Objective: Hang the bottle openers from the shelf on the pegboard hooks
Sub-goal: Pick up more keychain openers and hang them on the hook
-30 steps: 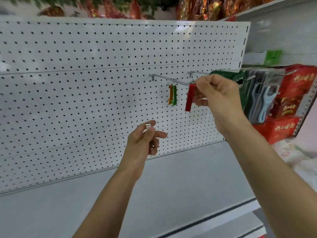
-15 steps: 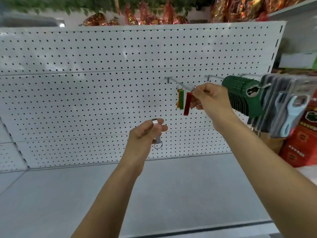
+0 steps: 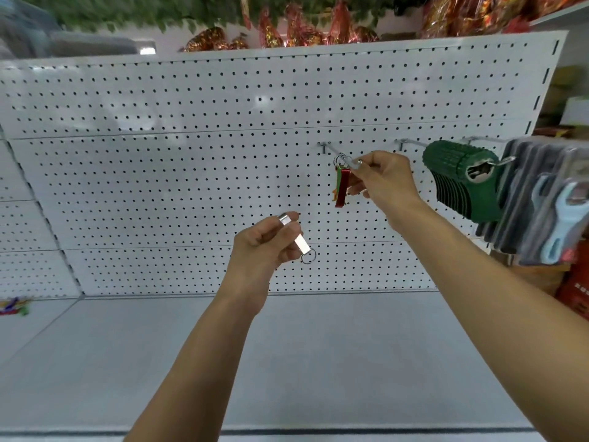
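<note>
A red bottle opener (image 3: pixel 341 190) hangs by its ring on a metal hook (image 3: pixel 333 150) of the white pegboard (image 3: pixel 191 173), next to a green and an orange opener. My right hand (image 3: pixel 384 177) pinches the red opener's top at the hook's tip. Lower and to the left, my left hand (image 3: pixel 266 247) grips a silver bottle opener (image 3: pixel 301 244), its key ring dangling below the fingers.
A stack of green openers (image 3: pixel 462 183) and packaged blue-grey openers (image 3: pixel 548 205) hang on hooks to the right. The grey shelf (image 3: pixel 287 362) lies below. Several coloured openers (image 3: pixel 12 307) lie on it at the far left. Red boxes (image 3: pixel 573 291) stand at the right edge.
The red opener has slid further back along the hook until it hangs against the green and orange ones. My left hand stayed below, the silver opener now more exposed. The view panned left.
</note>
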Action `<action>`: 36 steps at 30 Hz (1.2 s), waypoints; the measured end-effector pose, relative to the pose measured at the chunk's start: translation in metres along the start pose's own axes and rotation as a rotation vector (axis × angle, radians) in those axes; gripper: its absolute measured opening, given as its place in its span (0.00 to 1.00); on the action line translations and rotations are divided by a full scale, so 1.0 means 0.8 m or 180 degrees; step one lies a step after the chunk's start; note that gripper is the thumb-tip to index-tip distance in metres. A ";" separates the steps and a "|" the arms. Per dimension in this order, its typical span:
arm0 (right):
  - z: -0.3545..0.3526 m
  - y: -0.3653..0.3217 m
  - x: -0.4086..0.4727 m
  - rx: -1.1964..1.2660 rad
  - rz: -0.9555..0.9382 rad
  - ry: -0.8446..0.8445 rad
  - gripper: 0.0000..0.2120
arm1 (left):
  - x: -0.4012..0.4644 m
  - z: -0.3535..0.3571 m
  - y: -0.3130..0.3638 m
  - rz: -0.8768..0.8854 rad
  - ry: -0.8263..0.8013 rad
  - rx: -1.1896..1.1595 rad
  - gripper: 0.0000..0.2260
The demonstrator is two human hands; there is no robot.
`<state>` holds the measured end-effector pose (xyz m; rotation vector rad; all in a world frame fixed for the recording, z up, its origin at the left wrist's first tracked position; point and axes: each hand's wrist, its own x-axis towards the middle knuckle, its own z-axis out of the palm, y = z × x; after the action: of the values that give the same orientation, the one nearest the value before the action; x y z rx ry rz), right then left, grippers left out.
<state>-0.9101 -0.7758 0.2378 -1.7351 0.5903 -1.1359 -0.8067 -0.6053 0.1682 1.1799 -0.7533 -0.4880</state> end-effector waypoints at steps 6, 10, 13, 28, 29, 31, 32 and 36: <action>-0.005 0.022 -0.047 0.0158 0.0207 0.0380 0.09 | -0.012 0.014 0.002 -0.0007 0.0126 -0.0382 0.05; 0.006 0.039 -0.118 0.0527 0.0922 -0.0635 0.20 | -0.024 0.030 -0.001 -0.0004 0.0119 -0.0564 0.06; 0.005 0.041 -0.143 0.0759 0.0950 -0.1000 0.16 | -0.033 0.037 -0.003 0.0030 0.0083 -0.0591 0.07; -0.052 -0.015 -0.119 0.0359 -0.0305 -0.0620 0.05 | -0.060 0.049 0.007 0.0235 -0.0027 0.0093 0.05; -0.053 -0.021 -0.115 0.0219 -0.0449 -0.0595 0.06 | -0.060 0.052 0.010 0.0283 -0.0055 0.0120 0.04; -0.054 -0.034 -0.108 0.0023 -0.0659 -0.0550 0.06 | -0.059 0.056 0.015 0.0365 -0.0070 0.0173 0.03; -0.055 -0.040 -0.104 -0.0001 -0.0723 -0.0536 0.05 | -0.058 0.058 0.018 0.0394 -0.0067 0.0213 0.03; -0.052 -0.057 -0.086 -0.0013 -0.0897 -0.0510 0.04 | -0.057 0.060 0.024 0.0457 -0.0049 0.0473 0.03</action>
<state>-0.9825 -0.7209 0.2540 -1.9343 0.2552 -1.1717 -0.8737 -0.5982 0.1828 1.2505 -0.8928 -0.3262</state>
